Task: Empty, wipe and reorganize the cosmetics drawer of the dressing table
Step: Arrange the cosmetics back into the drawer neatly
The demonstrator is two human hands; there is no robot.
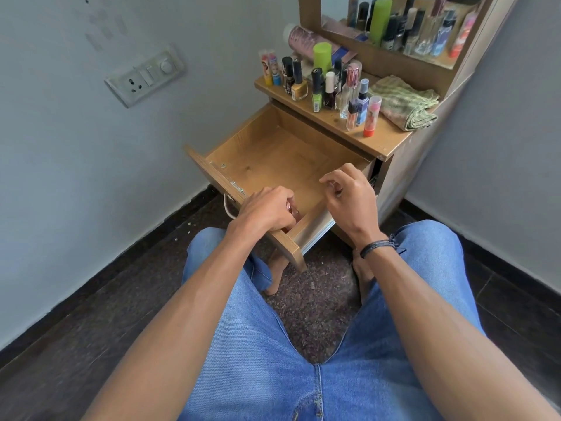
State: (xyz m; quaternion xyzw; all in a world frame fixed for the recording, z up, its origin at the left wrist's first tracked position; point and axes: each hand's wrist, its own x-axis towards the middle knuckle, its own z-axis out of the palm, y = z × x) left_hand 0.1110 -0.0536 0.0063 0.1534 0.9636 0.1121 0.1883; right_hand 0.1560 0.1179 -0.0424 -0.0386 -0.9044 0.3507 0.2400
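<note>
Room: I see one corner, two pale grey walls (76,132) and a dark floor (91,299).
Dressing table (391,147): one wooden unit at the far right; its top edge is cut off by the frame.
Drawer (273,153): one, pulled out toward me at the centre, its wooden bottom bare across the far part.
Mirror (340,10): one, only its lower strip in view, reflecting the bottles.
Cloth (403,101): one, green-striped and folded, on the right of the table top.
Switch plate (145,75): one, on the left wall.
Hands: two. My left hand (264,208) sits in the drawer's near corner, fingers curled round a small pink item (293,211). My right hand (349,196) hovers over the drawer's right side, fingers bent; I cannot tell whether it pinches anything.
Bottles (328,83): roughly a dozen standing on the table top, left of the cloth; two lip-balm tubes (270,68) stand at the far-left end.
Hard to make out: the bottles overlap, so my count is loose; the pink item is mostly covered by fingers.
</note>
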